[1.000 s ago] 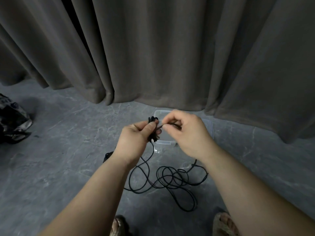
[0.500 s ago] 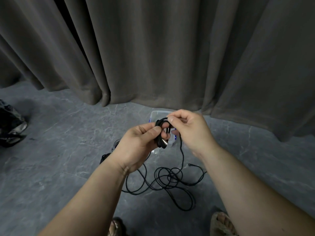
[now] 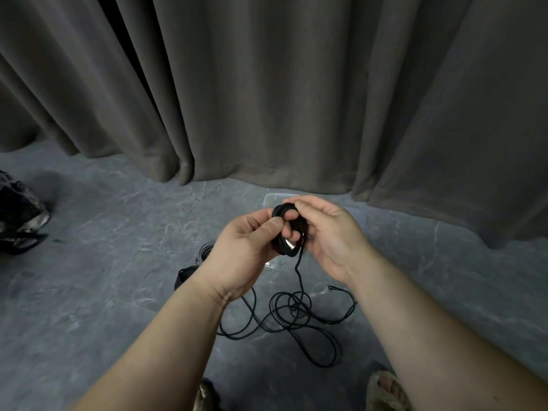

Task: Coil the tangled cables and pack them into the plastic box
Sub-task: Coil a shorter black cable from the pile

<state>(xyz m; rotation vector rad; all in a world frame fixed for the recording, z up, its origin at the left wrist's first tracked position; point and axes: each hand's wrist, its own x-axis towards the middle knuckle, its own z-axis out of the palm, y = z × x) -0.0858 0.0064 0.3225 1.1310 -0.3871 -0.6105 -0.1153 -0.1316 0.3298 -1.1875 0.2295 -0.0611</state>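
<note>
Heavy grey-brown fabric curtain (image 3: 267, 93) across the whole back, hanging in deep vertical folds down to the floor, hem bunched where it meets the ground. Dark grey stone-look floor (image 3: 98, 292) with pale marbled veins, matt, dimly and evenly lit. At the far left edge, 1 crumpled black and silvery bag (image 3: 17, 221) lying on the floor, casting a soft shadow behind it.

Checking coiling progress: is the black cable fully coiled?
No. A small coil is held in both hands; loose loops lie tangled on the floor.
</note>
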